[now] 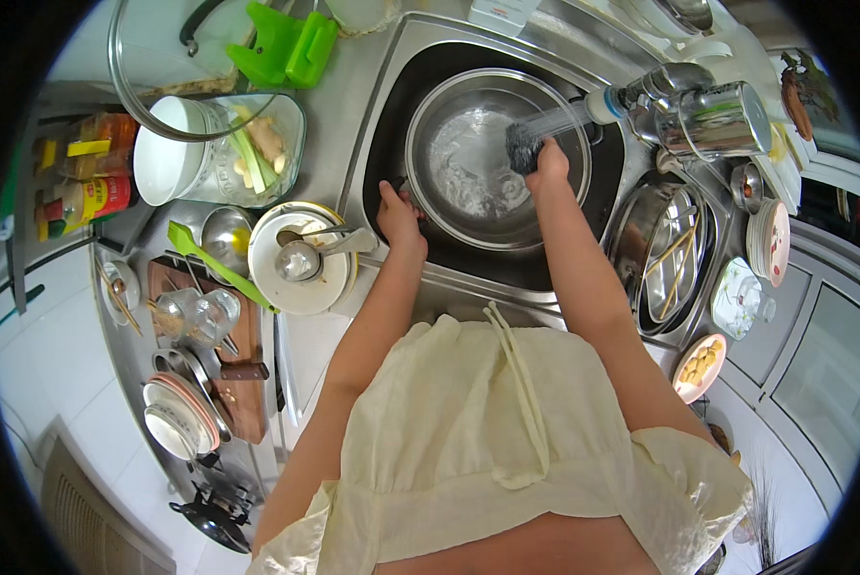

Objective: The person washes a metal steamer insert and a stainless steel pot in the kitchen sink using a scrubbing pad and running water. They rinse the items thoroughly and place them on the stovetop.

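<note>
A wide stainless steel pot (448, 208) sits in the dark sink basin (487, 269), with some water moving over its bottom. At its left side my left hand (399, 223) grips the pot's black handle (399, 182). My right hand (550, 165) holds a dark scrubber, apparently steel wool (522, 147), above the inside of the pot. Water from the faucet (604, 106) sprays in a slanting stream onto the scrubber. My right fingertips are partly hidden behind the scrubber and hand.
Left of the sink stand stacked dirty plates (264, 266) with a ladle, a green brush (221, 262), a glass dish of scallion and ginger (286, 122), and a wooden cutting board (250, 410). A smaller basin at right holds steel pans (627, 230) and chopsticks. A metal canister (717, 122) stands near the faucet.
</note>
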`<control>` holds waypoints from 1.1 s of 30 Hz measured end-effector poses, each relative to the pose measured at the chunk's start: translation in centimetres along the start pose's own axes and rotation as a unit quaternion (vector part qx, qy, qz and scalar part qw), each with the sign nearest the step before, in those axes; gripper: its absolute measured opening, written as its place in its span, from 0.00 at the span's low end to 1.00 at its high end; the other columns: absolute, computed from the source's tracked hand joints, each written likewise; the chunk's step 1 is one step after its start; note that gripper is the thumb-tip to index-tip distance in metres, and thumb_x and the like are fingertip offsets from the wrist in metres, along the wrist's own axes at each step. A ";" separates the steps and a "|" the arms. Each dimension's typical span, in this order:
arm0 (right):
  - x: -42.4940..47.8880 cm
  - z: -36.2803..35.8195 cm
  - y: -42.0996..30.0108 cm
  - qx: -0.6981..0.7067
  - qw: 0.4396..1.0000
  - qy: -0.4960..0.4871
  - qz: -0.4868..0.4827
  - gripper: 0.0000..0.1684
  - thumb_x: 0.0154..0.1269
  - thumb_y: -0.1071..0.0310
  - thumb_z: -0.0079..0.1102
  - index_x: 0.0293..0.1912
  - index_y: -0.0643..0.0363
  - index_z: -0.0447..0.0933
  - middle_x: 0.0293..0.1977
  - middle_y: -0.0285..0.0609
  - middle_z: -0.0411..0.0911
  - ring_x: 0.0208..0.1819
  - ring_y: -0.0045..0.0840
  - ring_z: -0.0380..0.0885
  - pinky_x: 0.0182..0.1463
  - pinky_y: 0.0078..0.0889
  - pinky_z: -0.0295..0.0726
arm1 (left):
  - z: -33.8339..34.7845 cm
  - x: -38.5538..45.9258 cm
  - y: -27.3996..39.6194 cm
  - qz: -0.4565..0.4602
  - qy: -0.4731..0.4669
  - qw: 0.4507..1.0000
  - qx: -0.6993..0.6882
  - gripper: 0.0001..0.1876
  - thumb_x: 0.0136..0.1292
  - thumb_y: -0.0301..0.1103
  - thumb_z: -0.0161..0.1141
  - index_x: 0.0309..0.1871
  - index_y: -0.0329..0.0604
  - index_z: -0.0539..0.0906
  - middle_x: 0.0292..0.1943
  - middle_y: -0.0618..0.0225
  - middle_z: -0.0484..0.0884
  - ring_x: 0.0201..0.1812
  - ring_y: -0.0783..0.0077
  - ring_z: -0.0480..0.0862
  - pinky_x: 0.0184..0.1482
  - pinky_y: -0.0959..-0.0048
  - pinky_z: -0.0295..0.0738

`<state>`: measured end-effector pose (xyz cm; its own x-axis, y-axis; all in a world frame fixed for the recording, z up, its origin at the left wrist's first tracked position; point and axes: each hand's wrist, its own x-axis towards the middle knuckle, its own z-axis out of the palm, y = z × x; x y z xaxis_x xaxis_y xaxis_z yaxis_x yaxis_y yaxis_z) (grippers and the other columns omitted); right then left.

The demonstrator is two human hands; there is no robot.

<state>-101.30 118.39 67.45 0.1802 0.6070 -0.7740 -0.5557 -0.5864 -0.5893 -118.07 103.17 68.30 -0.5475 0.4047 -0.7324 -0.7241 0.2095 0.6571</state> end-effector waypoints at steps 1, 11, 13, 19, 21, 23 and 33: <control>0.1 1.0 -0.2 0.075 0.995 -0.015 0.056 0.16 0.61 0.64 0.49 0.47 0.58 0.74 0.40 0.43 0.77 0.39 0.32 0.75 0.44 0.36 0.72 | -0.1 -0.1 0.0 0.000 0.001 1.000 -0.002 0.24 0.66 0.54 0.43 0.23 0.44 0.68 0.13 0.75 0.60 0.15 0.79 0.61 0.19 0.77 0.58; 7.1 0.8 1.7 -0.256 0.959 -0.035 -0.117 0.19 0.63 0.52 0.46 0.47 0.52 0.72 0.45 0.42 0.76 0.41 0.41 0.76 0.41 0.46 0.74 | 0.4 -0.3 0.4 0.006 -0.013 1.000 0.019 0.23 0.68 0.53 0.42 0.24 0.44 0.68 0.12 0.76 0.59 0.15 0.79 0.59 0.20 0.77 0.57; 9.9 -2.2 3.2 -0.596 0.741 -0.073 -0.301 0.19 0.63 0.55 0.46 0.49 0.53 0.72 0.50 0.45 0.72 0.49 0.42 0.72 0.51 0.47 0.69 | 0.6 0.0 0.1 0.003 -0.024 1.000 0.016 0.23 0.67 0.53 0.43 0.26 0.43 0.68 0.12 0.77 0.58 0.14 0.80 0.58 0.19 0.78 0.55; 4.6 -1.8 5.2 -0.821 0.411 -0.086 -0.387 0.28 0.64 0.51 0.44 0.61 0.48 0.63 0.67 0.46 0.49 0.68 0.41 0.47 0.67 0.47 0.48 | 0.7 -0.2 0.4 0.014 -0.010 1.000 0.020 0.23 0.67 0.53 0.43 0.26 0.42 0.69 0.12 0.77 0.58 0.14 0.81 0.58 0.19 0.78 0.55; 4.4 -1.3 5.0 -0.838 0.385 -0.082 -0.378 0.31 0.65 0.50 0.43 0.64 0.51 0.59 0.67 0.48 0.47 0.69 0.41 0.45 0.68 0.46 0.46 | 0.8 -0.1 0.4 0.010 -0.008 1.000 0.025 0.23 0.67 0.53 0.43 0.26 0.42 0.69 0.12 0.77 0.59 0.14 0.81 0.58 0.19 0.78 0.55; 4.9 -1.6 5.2 -0.832 0.428 -0.023 -0.354 0.33 0.65 0.50 0.41 0.65 0.56 0.55 0.68 0.51 0.45 0.70 0.40 0.42 0.69 0.45 0.43 | 0.7 -0.2 0.3 0.006 -0.003 0.999 0.032 0.23 0.67 0.54 0.43 0.26 0.43 0.69 0.12 0.77 0.59 0.14 0.81 0.58 0.19 0.78 0.55; 3.1 1.4 9.5 -0.816 0.348 -0.180 -0.424 0.37 0.65 0.49 0.42 0.65 0.64 0.53 0.67 0.54 0.45 0.69 0.43 0.43 0.69 0.46 0.42 | 1.4 -0.5 0.7 0.014 0.030 0.998 0.062 0.23 0.67 0.54 0.42 0.25 0.44 0.68 0.12 0.77 0.60 0.14 0.80 0.60 0.18 0.78 0.55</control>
<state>-107.10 115.46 59.75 -0.5585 0.7895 -0.2544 0.8291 0.5402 -0.1440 -117.67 104.39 69.40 -0.5938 0.3596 -0.7198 -0.6526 0.3080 0.6923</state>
